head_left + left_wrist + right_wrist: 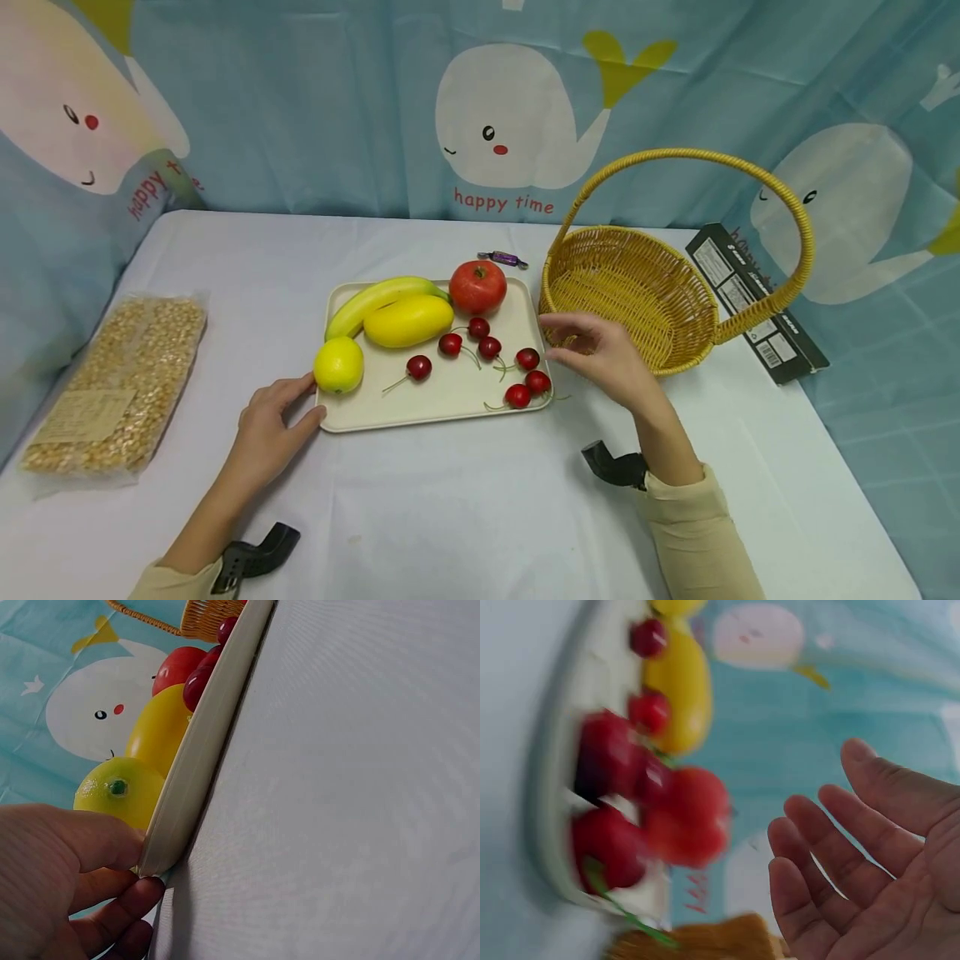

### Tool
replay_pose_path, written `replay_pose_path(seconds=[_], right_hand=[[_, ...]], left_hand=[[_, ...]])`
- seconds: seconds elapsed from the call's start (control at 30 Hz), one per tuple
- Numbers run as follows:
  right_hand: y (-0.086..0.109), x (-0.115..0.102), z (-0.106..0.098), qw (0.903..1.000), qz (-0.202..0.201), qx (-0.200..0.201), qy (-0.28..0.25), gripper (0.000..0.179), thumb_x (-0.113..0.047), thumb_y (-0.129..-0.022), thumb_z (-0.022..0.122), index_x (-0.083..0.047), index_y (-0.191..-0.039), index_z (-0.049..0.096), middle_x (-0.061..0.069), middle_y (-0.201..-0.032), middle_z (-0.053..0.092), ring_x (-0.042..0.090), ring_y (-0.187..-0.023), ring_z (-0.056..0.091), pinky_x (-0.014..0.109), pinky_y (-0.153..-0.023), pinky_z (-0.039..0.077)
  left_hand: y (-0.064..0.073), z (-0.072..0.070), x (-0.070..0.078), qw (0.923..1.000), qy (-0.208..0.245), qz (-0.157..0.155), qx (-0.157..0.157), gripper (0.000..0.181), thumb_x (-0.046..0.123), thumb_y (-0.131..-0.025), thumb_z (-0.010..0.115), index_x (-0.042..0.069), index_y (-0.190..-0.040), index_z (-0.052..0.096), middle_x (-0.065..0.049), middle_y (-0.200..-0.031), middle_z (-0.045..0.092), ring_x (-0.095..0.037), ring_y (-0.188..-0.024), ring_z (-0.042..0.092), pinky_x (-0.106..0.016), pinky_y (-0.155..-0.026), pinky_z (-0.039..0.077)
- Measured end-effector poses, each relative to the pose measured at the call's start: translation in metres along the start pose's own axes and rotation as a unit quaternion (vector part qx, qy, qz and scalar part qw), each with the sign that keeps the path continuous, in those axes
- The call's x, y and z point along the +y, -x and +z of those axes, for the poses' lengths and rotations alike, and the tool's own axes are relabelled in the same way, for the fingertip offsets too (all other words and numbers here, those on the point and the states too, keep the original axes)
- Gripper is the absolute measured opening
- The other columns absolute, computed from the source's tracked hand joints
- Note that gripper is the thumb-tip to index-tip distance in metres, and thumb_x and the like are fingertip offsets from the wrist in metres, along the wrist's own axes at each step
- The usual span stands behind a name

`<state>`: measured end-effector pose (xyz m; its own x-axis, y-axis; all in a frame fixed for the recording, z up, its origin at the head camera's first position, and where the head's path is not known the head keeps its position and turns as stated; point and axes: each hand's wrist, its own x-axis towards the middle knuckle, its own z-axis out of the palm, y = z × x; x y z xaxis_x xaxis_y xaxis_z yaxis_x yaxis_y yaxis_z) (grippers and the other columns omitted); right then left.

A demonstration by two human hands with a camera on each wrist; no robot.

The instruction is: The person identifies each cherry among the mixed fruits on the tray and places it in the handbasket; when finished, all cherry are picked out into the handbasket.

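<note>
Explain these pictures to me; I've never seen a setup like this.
There is no robot here, just a person's two bare hands. The wide picture comes from a camera on the head, looking down; the two close ones come from cameras on the wrists.

On the white cloth lies a cream tray bearing a banana, a yellow oval fruit, a lemon, a round red fruit and seven cherries. A wicker basket stands to its right, a bag of kernels to its left.

The left hand touches the tray's near left corner; whether it grips is unclear. The right hand, near the basket, holds nothing.
</note>
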<state>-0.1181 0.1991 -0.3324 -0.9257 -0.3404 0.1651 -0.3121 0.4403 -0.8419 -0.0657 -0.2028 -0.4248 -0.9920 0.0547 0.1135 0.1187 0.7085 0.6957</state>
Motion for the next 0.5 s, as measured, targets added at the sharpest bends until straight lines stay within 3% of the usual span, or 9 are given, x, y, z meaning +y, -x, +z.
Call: replay_pose_path(seconds=[0.17,0.37,0.5], right_hand=[[0.008,0.007,0.027,0.9978,0.025,-0.059,0.02,0.035,-0.011,-0.079,0.072,-0.005,-0.112,0.065,0.011,-0.108,0.064,0.023,-0.092,0.06,0.033,-0.075,0.05],[0.015,0.016,0.047,0.992,0.039,-0.071,0.097,0.031,-0.009,-0.078,0.073,-0.008,-0.109,0.068,0.005,-0.098,0.064,0.016,-0.083,0.058,0.033,-0.071,0.049],[0.015,0.016,0.054,0.9843,0.031,-0.077,0.156,0.032,-0.009,-0.077,0.074,-0.01,-0.108,0.068,0.002,-0.103,0.065,0.016,-0.091,0.058,0.036,-0.078,0.048]], left_hand=[[-0.001,0.0,0.0,1.0,-0.003,0.004,0.005,0.05,0.011,-0.084,0.066,-0.008,-0.127,0.049,-0.024,-0.116,0.055,-0.039,-0.106,0.041,-0.054,-0.082,0.027],[0.0,0.001,0.0,1.0,-0.001,0.005,0.008,0.05,0.009,-0.083,0.066,-0.008,-0.127,0.049,-0.024,-0.115,0.055,-0.04,-0.107,0.041,-0.055,-0.083,0.026],[0.0,0.002,0.0,0.9999,-0.002,0.005,0.009,0.05,0.009,-0.083,0.066,-0.009,-0.127,0.049,-0.024,-0.115,0.055,-0.039,-0.107,0.041,-0.055,-0.083,0.026]])
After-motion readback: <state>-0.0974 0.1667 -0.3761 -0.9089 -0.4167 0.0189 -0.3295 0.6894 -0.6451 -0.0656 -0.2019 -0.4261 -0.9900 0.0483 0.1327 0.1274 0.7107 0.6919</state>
